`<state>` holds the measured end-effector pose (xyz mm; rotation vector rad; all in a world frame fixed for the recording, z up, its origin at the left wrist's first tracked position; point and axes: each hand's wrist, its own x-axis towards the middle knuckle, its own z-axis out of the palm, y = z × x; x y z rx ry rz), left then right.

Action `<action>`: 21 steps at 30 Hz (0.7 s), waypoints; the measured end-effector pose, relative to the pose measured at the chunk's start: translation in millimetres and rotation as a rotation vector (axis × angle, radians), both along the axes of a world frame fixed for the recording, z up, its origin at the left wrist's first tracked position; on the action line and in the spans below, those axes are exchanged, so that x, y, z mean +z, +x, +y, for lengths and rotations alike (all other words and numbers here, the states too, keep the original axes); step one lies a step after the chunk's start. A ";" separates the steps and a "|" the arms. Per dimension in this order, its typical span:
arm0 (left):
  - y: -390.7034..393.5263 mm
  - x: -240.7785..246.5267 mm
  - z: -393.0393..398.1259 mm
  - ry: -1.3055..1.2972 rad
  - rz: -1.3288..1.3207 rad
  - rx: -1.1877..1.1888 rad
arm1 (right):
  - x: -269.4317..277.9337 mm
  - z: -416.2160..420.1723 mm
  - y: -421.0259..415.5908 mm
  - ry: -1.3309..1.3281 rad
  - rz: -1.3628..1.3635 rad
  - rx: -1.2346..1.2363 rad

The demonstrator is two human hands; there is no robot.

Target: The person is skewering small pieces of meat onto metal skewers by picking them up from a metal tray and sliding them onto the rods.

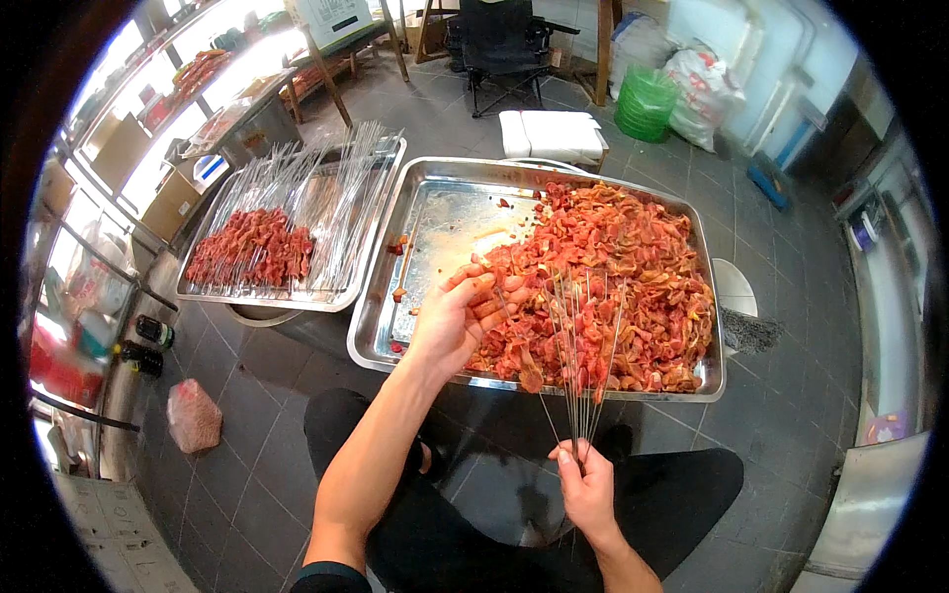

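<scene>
My right hand [586, 478] is closed around the lower ends of a fanned bundle of thin metal skewers [574, 356]. Their upper parts reach over a large steel tray [437, 200] on whose right side raw, sliced, marinated meat [630, 230] is heaped. One skewer leans left of the rest, its tip near the fingers of my left hand [460, 315]. That hand is at the heap's left edge, fingers curled; whether it pinches a slice cannot be made out. On a smaller steel tray [337, 302] to the left lie skewers threaded with meat [252, 248] beside bare metal skewers [348, 215].
Beyond the large tray is a white-topped box [552, 133]. A black folding chair [504, 44], a green basket [645, 104] and a white sack [700, 93] stand farther back. Shelving runs along the left. Dark bottles [141, 356] and a bagged lump [194, 416] rest on the tiled floor [245, 474].
</scene>
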<state>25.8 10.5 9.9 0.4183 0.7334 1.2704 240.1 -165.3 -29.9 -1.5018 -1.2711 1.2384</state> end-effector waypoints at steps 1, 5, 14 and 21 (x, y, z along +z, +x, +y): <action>1.0 1.2 -1.0 -0.004 -0.002 0.007 | -1.0 0.0 -0.5 0.010 0.001 -0.005; 1.0 2.4 -2.5 0.057 0.026 -0.019 | -4.0 -0.2 0.2 -0.001 0.019 -0.010; 7.4 4.6 -2.0 0.080 0.073 0.014 | -5.3 -1.4 -0.2 -0.035 0.065 -0.024; 12.9 2.2 -3.7 0.078 0.091 0.034 | -4.6 -1.3 -0.2 -0.047 0.061 -0.032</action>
